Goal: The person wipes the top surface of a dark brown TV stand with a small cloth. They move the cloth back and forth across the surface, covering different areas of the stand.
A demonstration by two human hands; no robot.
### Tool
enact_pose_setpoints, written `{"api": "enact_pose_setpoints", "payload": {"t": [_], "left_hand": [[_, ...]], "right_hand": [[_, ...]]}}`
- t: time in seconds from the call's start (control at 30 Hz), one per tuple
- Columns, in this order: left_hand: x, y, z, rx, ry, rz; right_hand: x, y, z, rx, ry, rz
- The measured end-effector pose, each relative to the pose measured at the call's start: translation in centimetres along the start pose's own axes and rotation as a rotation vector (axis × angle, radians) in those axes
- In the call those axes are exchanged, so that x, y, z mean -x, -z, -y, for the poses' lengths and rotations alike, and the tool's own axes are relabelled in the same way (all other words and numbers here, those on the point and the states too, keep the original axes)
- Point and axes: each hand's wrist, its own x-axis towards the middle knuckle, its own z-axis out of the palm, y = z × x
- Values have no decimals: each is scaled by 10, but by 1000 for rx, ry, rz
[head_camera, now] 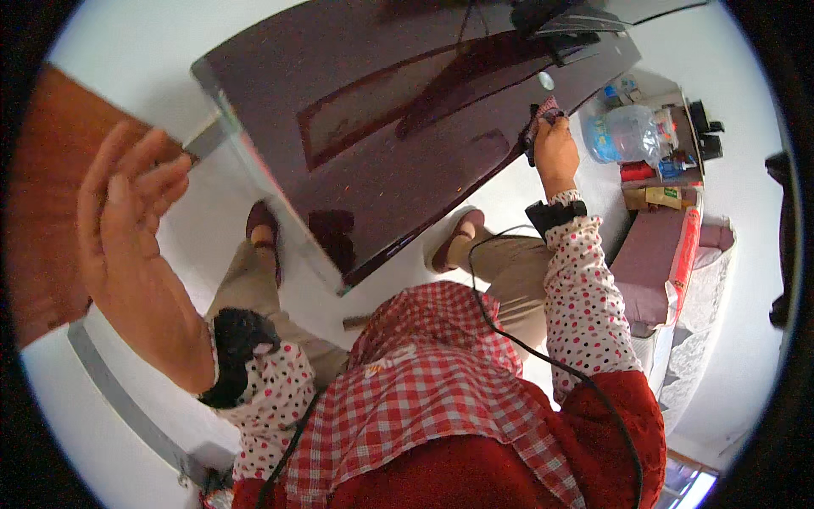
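My right hand (556,156) grips a bunched dark and reddish cloth (539,124) at the right-hand edge of a dark, glossy tabletop (407,210). The cloth appears to touch the surface; what is under it is hidden. My left hand (133,223) is raised to the left of the tabletop, its fingers apart and nothing in it. Reflections and a few small bright specks show on the gloss. Beyond the cloth lies a small pale round spot or object (545,81), too small to name.
A black stand-like object (559,38) with cables rests at the tabletop's far end. To the right, an open box (693,172) holds a clear plastic jug (626,135) and small items. Below it stands a mauve-sided box (652,261). A reddish-brown wooden panel (57,210) is at left.
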Motion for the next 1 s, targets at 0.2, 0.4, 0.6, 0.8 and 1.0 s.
{"api": "enact_pose_setpoints", "payload": {"t": [0.2,0.4,0.6,0.8,1.0], "left_hand": [[-70,-5,-8,16,-89,-12],[-102,-21,0,58,-130,-19],[-162,-44,-13,140,-118,0],[-181,-42,-32,168,-97,-43],[-164,-3,-31,228,17,-171]], "right_hand": [[29,19,63,-16,175,-13],[57,38,113,-95,417,13],[71,62,175,-282,567,132],[85,97,221,-361,916,122],[94,111,267,-297,1236,254]]}}
